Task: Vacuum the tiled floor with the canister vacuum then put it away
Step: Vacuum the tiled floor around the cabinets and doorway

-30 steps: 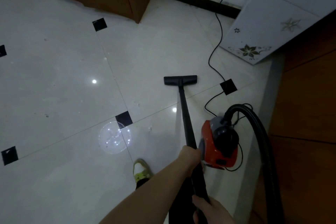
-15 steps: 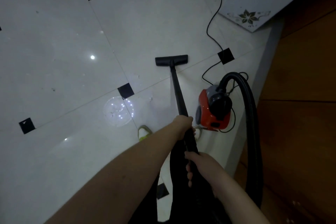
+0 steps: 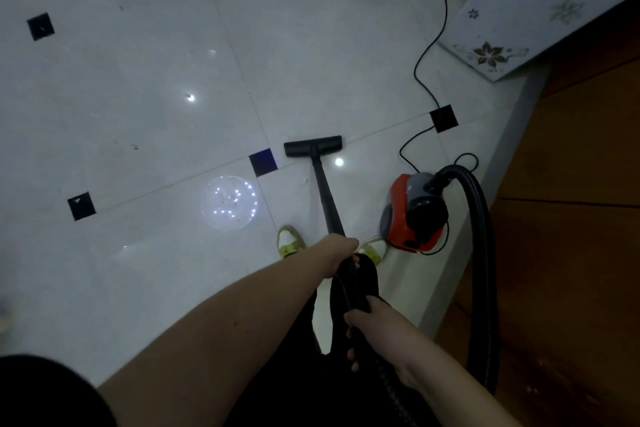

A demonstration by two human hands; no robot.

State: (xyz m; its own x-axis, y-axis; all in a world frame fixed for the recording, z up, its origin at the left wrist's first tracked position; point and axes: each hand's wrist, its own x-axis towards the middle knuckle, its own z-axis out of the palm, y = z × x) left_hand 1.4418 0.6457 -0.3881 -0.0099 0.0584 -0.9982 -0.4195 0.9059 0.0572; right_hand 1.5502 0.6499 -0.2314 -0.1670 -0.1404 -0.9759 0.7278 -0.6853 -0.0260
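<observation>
Hands first: the left hand (image 3: 341, 251) is wrapped around the lower end of the black wand (image 3: 325, 194), and the right hand (image 3: 372, 326) is closed on the grip nearer the body, where the ribbed hose (image 3: 479, 253) joins. Compared with a second ago, the wand has been drawn back toward the person: the floor nozzle (image 3: 312, 145) now sits flat on the tiled floor (image 3: 138, 97) just right of a small dark inset tile (image 3: 263, 162), closer to the two pale shoes (image 3: 290, 242) than it was, and the right hand, then barely in view at the near edge, now shows with its forearm. That reads as the return half of a sweeping stroke, so vacuuming appears to be under way rather than finished, with specks of debris left on the tiles to the left. The red canister (image 3: 412, 215) stands on the floor to the right of the wand, beside the right shoe, its hose arching up and back along the wooden surface (image 3: 571, 218) on the right. Its power cord (image 3: 429, 80) trails away to the far wall and past a leaning white panel with flower prints (image 3: 519, 10); earlier the wall socket was visible, now it lies out of view. A round reflection of a ceiling lamp (image 3: 229, 202) glows on the tiles to the left of the shoes.
</observation>
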